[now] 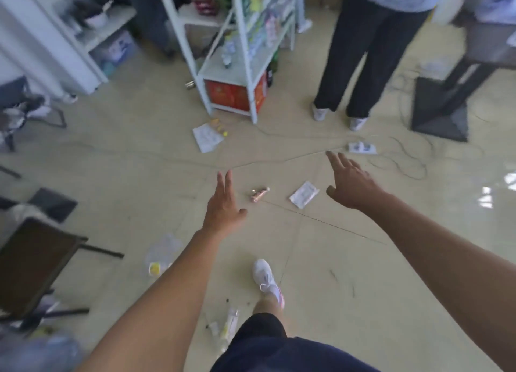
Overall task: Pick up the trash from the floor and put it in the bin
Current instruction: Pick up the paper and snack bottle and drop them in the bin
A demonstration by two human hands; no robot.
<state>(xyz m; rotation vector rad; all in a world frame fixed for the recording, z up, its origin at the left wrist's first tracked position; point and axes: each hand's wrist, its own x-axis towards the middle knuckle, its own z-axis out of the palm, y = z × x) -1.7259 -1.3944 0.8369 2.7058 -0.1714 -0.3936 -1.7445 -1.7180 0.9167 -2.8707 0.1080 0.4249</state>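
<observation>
My left hand (pixel 223 204) and right hand (pixel 350 186) reach out flat and hold nothing — between them, on the floor (pixel 321 260), lie a pink wrapper (pixel 259 195) and a white packet (pixel 304 194).

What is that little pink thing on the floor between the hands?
The pink thing is small, shiny and crumpled, perhaps a foil wrapper; blur hides more. It lies flat on the beige floor between the left hand and right hand, near a white packet. Only the floor touches it.
</observation>
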